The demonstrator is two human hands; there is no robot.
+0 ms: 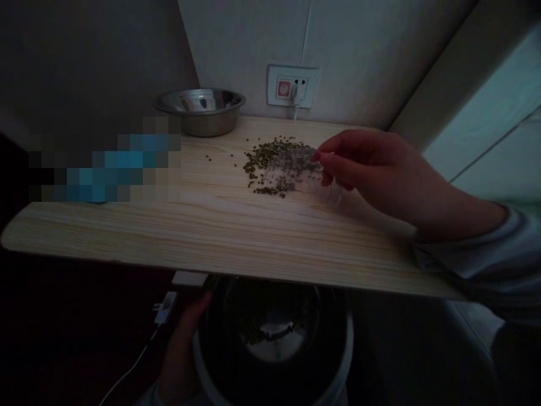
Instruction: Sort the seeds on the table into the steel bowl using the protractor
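A person's right hand (372, 169) reaches in from the right over a pale wooden board (203, 225), thumb and fingertips pinched together on a clear, thin piece of plastic (310, 183). The plastic hangs from the grip, spreading left and down across part of a loose heap of small green beans (264, 155), some of them seen through it. The heap lies on the board, just left of the pinch, with a few strays farther left. Beyond them, well left of the grip, stands a steel bowl (211, 121); behind the heap, a socket (310, 98) with a plug (296, 93) in it is set in the wall.

Below the grip, under the board's front edge, is a round pot (349, 338) with more beans inside. The left hand (181, 344) is against its left side (too dark to tell whether the fingers close on it).
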